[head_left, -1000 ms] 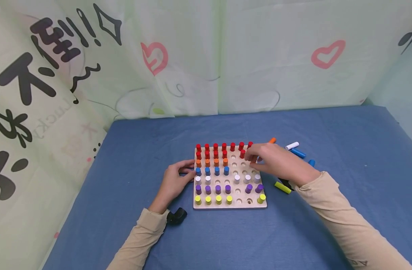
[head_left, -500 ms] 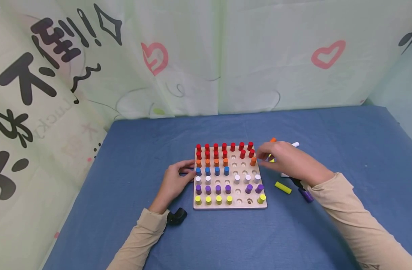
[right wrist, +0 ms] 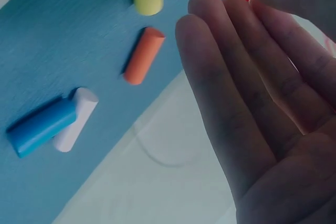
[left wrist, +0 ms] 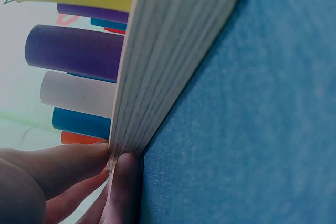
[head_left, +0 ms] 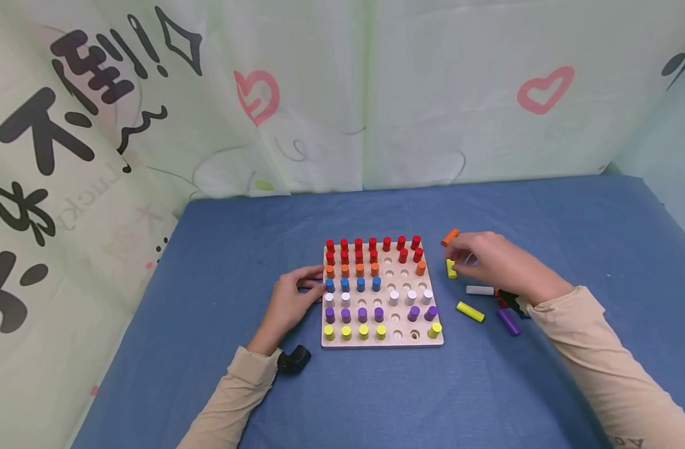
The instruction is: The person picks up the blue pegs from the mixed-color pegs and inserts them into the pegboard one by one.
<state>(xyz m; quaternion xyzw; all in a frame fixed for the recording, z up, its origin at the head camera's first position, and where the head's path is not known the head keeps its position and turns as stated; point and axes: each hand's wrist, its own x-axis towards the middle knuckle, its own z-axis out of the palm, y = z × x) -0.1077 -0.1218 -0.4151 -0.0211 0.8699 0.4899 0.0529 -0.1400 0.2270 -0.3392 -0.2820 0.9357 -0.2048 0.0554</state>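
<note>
A pale wooden pegboard [head_left: 406,340] lies on the blue cloth, with rows of red, orange, blue, white, purple and yellow pegs standing in it. My left hand [head_left: 290,300] rests at its left edge; in the left wrist view the fingertips [left wrist: 126,177] touch the layered wooden side. Right of the board, my right hand [head_left: 490,262] is over the loose pegs, nothing in its grasp. An orange peg [head_left: 450,237] lies just beyond its fingertips and a yellow peg [head_left: 451,269] just beneath them. The right wrist view shows its fingers [right wrist: 220,87] extended, apart from the orange peg.
Other loose pegs lie to the right: a white peg [head_left: 480,290], a second yellow peg [head_left: 470,312] and a purple peg [head_left: 508,322]. In the right wrist view a blue peg [right wrist: 42,127] leans across another white one. A printed curtain [head_left: 409,125] hangs behind the table.
My right hand has left the board and moved right to the loose pegs. An orange peg now stands in the board's right column, third row. The left hand stays put.
</note>
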